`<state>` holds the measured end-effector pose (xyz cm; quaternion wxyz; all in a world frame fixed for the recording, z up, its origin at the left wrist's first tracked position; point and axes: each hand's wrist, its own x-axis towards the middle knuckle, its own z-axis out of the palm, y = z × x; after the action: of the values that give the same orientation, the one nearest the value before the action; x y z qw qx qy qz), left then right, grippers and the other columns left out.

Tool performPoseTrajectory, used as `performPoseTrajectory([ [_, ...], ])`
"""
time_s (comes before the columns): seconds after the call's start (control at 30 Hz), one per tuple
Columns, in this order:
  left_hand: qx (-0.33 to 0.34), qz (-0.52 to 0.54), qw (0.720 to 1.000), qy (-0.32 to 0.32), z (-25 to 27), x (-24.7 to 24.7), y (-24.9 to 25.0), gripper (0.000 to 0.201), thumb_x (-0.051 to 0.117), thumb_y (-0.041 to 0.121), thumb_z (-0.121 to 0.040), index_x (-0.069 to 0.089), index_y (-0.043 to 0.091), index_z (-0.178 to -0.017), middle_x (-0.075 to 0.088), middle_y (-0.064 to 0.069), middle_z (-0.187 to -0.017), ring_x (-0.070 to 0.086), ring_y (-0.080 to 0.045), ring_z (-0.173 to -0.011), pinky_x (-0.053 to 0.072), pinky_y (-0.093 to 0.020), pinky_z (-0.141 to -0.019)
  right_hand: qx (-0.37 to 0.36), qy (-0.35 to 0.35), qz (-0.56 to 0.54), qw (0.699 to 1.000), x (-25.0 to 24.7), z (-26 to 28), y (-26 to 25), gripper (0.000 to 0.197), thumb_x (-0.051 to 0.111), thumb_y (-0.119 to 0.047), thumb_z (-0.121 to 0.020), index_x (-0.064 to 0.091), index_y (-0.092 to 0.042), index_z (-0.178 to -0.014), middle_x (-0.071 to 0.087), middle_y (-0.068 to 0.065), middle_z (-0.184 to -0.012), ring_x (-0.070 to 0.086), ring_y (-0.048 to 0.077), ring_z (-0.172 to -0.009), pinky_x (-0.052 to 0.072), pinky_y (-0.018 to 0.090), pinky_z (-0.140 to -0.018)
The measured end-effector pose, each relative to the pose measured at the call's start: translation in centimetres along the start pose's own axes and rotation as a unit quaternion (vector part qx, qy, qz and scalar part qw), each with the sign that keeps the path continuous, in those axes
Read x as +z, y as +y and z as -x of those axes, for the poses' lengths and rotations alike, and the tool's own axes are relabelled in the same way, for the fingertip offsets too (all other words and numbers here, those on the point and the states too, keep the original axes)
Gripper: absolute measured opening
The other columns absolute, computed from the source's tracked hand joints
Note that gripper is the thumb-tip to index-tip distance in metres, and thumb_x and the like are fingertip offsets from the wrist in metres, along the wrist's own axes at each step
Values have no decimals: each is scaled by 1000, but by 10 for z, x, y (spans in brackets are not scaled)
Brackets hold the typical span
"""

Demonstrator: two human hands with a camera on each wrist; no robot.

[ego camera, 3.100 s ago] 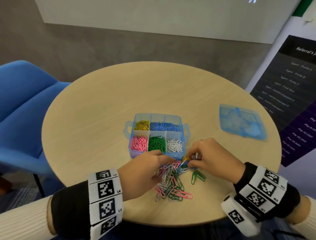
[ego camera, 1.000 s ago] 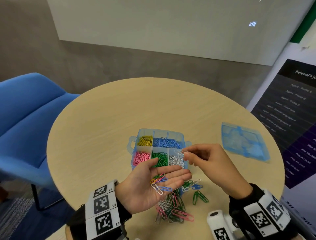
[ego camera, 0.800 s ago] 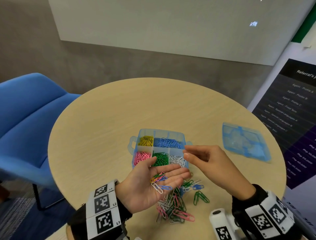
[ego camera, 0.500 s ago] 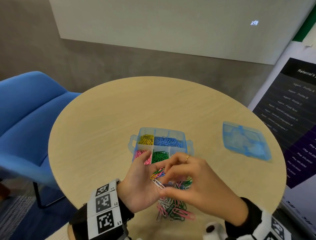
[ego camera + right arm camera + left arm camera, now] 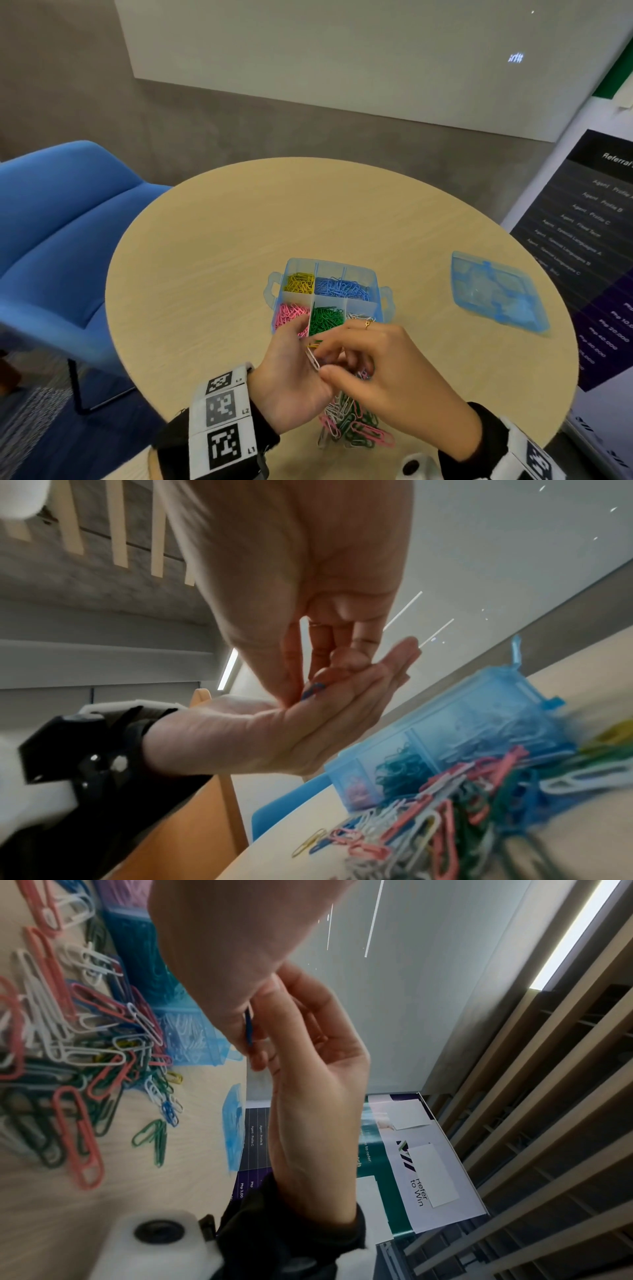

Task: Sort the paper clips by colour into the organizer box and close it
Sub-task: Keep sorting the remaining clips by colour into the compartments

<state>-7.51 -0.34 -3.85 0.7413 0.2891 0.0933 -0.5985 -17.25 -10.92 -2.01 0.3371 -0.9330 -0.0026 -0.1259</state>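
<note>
The blue organizer box (image 5: pixel 376 291) stands open on the round table, with yellow, blue, pink, green and white clips in separate compartments. My left hand (image 5: pixel 291 370) is held palm up just in front of it, fingers straight, carrying a few clips, among them a white clip (image 5: pixel 312 359). My right hand (image 5: pixel 325 359) reaches into that palm. Its thumb and finger pinch a blue paper clip (image 5: pixel 313 689), also seen edge-on as the blue paper clip (image 5: pixel 248 1026). A mixed pile of clips (image 5: pixel 352 425) lies under the hands near the table's front edge.
The box's blue lid (image 5: pixel 496 291) lies flat at the right of the table (image 5: pixel 205 274). A blue chair (image 5: pixel 61 240) stands to the left. A printed banner (image 5: pixel 589 246) stands close on the right.
My right hand came back from over the white compartment to my left palm and now pinches a blue clip there. My left hand stays palm up with its clips.
</note>
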Motion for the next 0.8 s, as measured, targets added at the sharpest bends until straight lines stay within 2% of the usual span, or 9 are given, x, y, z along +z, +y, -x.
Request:
performPoseTrajectory([
  [0.07,-2,46,999,7,-1,1,0,50,47,37,-88,57,-6,-112,55,-17,-76,56,-25,-65,51,-32,-66,1,7,17,1000,0,-5,0,7,68,-25,-82,74,-26,-86,66,-10,-78,55,6,-68,35,10,-62],
  [0.1,-2,48,999,13,-1,1,1,51,47,37,-88,55,-6,-115,57,-18,-78,56,-25,-67,53,-32,-66,2,4,23,1000,0,-8,-1,7,68,-25,-82,74,-26,-84,64,-11,-74,56,7,-68,35,10,-62],
  [0.17,1,37,999,21,0,1,2,44,48,34,-86,57,-3,-107,57,-16,-74,57,-23,-64,53,-29,-63,8,-11,25,1000,0,-13,-3,7,67,-28,-82,74,-26,-83,64,-13,-73,57,7,-68,35,10,-61],
  [0.23,4,20,999,36,-1,0,3,34,46,30,-89,60,0,-91,57,-13,-69,59,-22,-59,54,-27,-55,22,-24,19,999,1,-17,-7,10,67,-32,-81,73,-25,-81,64,-11,-70,57,7,-65,37,12,-59],
  [0.33,8,28,998,53,-5,-4,3,37,43,30,-96,58,1,-77,57,-10,-67,58,-19,-62,54,-25,-54,34,-35,25,998,3,-24,-9,12,69,-33,-78,72,-21,-78,66,-7,-65,58,8,-61,38,13,-56],
  [0.53,22,34,999,21,-7,-9,0,33,41,20,-99,60,0,-81,59,-11,-76,59,-17,-72,56,-24,-59,45,-53,51,996,3,-30,-10,8,66,-21,-80,70,-18,-73,64,-6,-63,60,9,-65,42,14,-57],
  [0.63,17,52,998,-5,-6,-7,1,32,41,19,-98,61,0,-82,61,-10,-77,62,-17,-69,56,-24,-61,50,-56,43,996,0,-33,-13,10,66,-18,-81,69,-19,-72,62,-6,-61,58,7,-60,41,13,-57],
  [0.73,14,68,997,-36,-1,-2,7,43,38,23,-99,67,-7,-88,68,-19,-90,68,-25,-74,58,-31,-67,60,-29,2,998,-11,-38,-15,12,67,-17,-85,67,-17,-73,65,-3,-64,62,6,-60,42,13,-56],
  [0.8,14,93,995,-40,-1,-2,11,54,35,28,-101,68,-13,-88,68,-27,-100,71,-34,-77,58,-41,-72,66,6,-17,998,-22,-41,-14,12,67,-12,-85,66,-15,-74,65,-1,-64,65,6,-60,45,15,-55],
])
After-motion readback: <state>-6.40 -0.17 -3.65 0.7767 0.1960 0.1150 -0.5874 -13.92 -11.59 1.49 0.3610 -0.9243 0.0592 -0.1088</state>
